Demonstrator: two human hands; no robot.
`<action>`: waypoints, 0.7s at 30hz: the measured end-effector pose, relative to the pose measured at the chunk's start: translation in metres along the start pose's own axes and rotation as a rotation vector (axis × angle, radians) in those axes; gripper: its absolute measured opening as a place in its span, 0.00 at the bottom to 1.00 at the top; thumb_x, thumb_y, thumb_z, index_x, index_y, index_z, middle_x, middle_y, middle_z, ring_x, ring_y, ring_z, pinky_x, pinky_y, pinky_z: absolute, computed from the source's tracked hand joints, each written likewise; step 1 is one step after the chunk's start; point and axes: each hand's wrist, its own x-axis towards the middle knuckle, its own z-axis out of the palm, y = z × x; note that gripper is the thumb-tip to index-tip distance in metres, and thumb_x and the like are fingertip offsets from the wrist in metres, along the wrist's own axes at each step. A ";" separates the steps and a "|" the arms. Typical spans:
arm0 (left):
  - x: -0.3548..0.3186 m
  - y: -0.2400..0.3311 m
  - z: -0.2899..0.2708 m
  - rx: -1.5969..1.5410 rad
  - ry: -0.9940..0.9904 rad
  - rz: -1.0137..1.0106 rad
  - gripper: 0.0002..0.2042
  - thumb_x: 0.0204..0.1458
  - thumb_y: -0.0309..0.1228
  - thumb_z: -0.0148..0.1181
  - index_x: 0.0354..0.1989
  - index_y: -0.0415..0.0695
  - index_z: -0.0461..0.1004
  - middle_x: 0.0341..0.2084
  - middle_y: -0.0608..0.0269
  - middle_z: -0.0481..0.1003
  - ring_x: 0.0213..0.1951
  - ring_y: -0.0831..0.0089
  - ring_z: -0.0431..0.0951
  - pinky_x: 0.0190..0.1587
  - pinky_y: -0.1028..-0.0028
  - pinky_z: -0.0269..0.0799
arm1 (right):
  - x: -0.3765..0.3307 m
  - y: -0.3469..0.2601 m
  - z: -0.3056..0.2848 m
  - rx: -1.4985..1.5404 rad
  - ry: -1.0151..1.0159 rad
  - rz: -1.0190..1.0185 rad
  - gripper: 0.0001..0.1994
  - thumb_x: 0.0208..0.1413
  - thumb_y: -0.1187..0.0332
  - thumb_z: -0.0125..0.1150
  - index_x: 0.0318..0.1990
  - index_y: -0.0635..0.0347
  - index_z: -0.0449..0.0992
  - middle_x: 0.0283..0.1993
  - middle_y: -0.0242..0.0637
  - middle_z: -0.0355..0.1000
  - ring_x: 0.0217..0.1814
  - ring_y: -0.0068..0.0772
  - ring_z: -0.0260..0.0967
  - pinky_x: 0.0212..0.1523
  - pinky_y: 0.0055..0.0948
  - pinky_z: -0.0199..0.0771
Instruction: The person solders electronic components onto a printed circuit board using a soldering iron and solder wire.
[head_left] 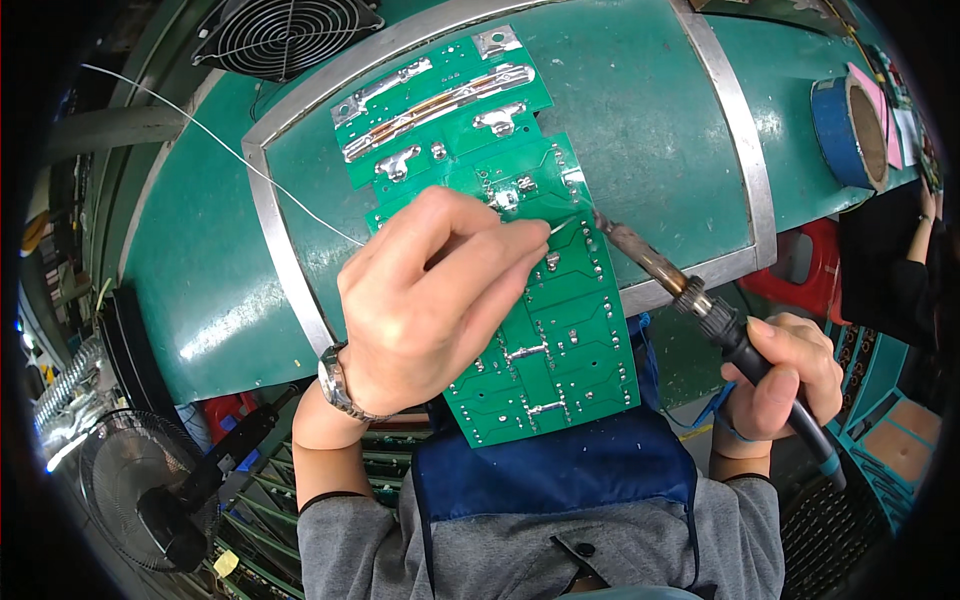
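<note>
The left hand [430, 290], fingers pinched on a pale wire [564, 226], hides part of the circuit board [592, 375], which overhangs the worktop [650, 110]. The right hand [785, 383] has its fingers wrapped round a soldering iron [743, 352] — whether its dark tip touches the board, I cannot tell.
</note>
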 end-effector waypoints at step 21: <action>-0.007 0.009 -0.003 0.027 -0.095 0.128 0.12 0.35 0.23 0.72 0.32 0.47 0.83 0.23 0.68 0.70 0.24 0.76 0.72 0.24 0.77 0.67 | -0.021 -0.010 -0.009 0.009 0.010 -0.015 0.14 0.59 0.60 0.57 0.34 0.65 0.77 0.14 0.30 0.68 0.11 0.24 0.63 0.15 0.22 0.62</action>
